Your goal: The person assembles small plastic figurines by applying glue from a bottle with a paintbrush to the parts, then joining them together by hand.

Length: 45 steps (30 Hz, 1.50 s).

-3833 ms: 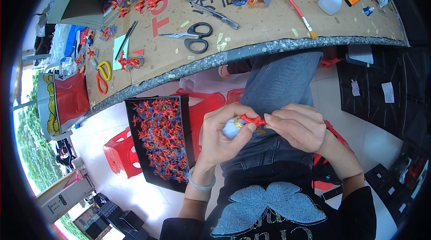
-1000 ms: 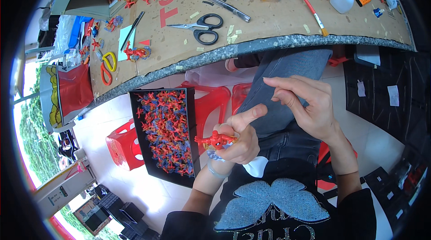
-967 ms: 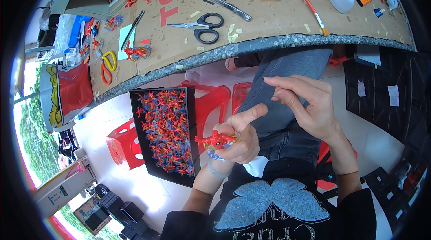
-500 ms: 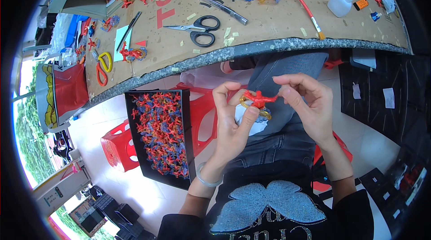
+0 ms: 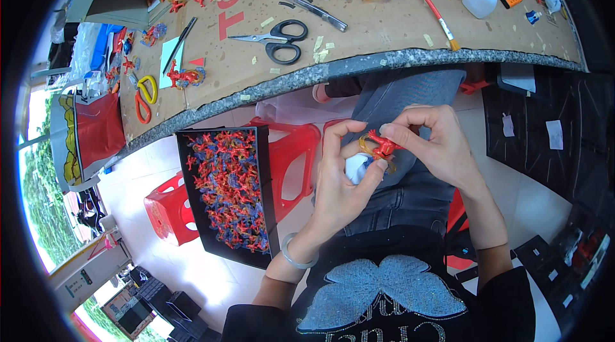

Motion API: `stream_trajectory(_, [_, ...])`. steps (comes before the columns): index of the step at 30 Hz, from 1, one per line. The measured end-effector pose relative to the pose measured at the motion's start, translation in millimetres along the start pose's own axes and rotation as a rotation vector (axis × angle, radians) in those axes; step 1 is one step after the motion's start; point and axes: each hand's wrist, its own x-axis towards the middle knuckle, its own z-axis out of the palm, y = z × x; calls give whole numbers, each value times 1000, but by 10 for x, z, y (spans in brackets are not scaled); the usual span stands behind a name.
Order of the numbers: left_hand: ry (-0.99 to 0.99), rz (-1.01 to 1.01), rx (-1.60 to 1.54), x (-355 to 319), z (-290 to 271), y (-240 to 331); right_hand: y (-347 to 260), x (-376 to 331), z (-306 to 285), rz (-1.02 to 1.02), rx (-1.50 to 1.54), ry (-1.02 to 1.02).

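Left hand (image 5: 341, 189), right hand (image 5: 438, 143), both pinching one red figurine (image 5: 384, 145), two pairs of scissors (image 5: 274, 39), one bottle (image 5: 480, 2)

From the held red plastic figurine (image 5: 384, 144), a black rectangular tray (image 5: 268, 201) is sitting at nine o'clock; on brown cardboard (image 5: 362, 31), black-handled metal scissors (image 5: 279, 39) are lying at eleven, a white plastic bottle (image 5: 479, 2) standing at one.

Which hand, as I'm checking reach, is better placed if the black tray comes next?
Left, I'd judge: the left hand is nearer the tray, on the person's left, and holds the figure. The right hand, also at the figure, is farther away.
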Motion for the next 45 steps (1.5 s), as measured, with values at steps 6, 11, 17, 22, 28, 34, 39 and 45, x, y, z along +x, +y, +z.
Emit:
stream_trajectory(6, [44,109,-67,-30,63,38,116,106,-44,147,257,-149])
stream_trajectory(11, [-6,87,25,-59,49,26,128,154,-74,192,409,-249])
stream_trajectory(17, [53,-2,-71,-55,59,76,132,150,-86,233,395,-201])
stream_trajectory(22, [41,-77,-195,-33,-5,112,200,211,-263,-287,162,874])
stream_trajectory(28, [59,-106,-203,-15,-15,127,522,643,-989,-440,-381,1117])
stream_trajectory(34, [149,-112,-222,-17,-32,134,569,972,-1057,-324,-43,935])
stream_trajectory(39, [166,-118,-212,0,-44,132,673,1091,-1188,-304,-3,952])
stream_trajectory(45, [215,-36,-160,32,-24,139,485,899,-1064,-430,200,774])
